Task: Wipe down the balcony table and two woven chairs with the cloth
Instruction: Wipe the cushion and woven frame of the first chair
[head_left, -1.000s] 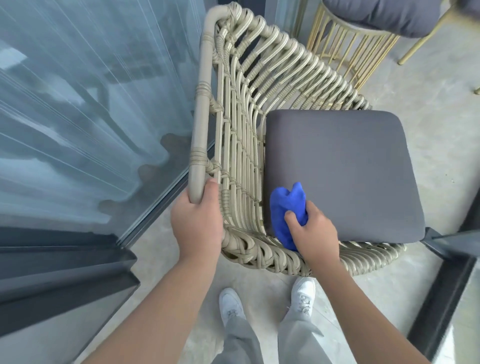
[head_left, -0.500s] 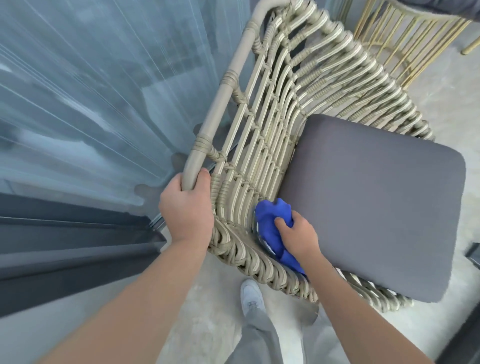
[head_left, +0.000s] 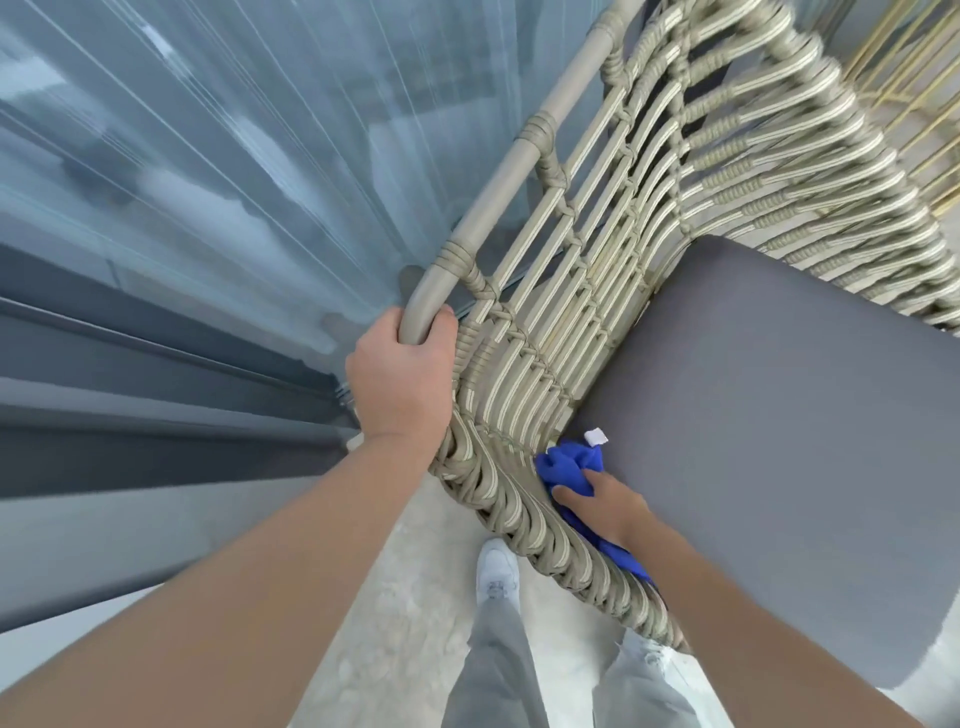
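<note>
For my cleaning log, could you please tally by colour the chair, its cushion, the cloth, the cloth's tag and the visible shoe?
Beige: 1, the woven chair
Grey: 1, the seat cushion
Blue: 1, the cloth
White: 2, the cloth's tag and the shoe
Total: 5

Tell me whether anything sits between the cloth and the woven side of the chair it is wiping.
Nothing visible does. The right hand holds the blue cloth directly against the chair weave, beside the grey cushion. The left hand grips the top rail, away from the cloth.
</note>
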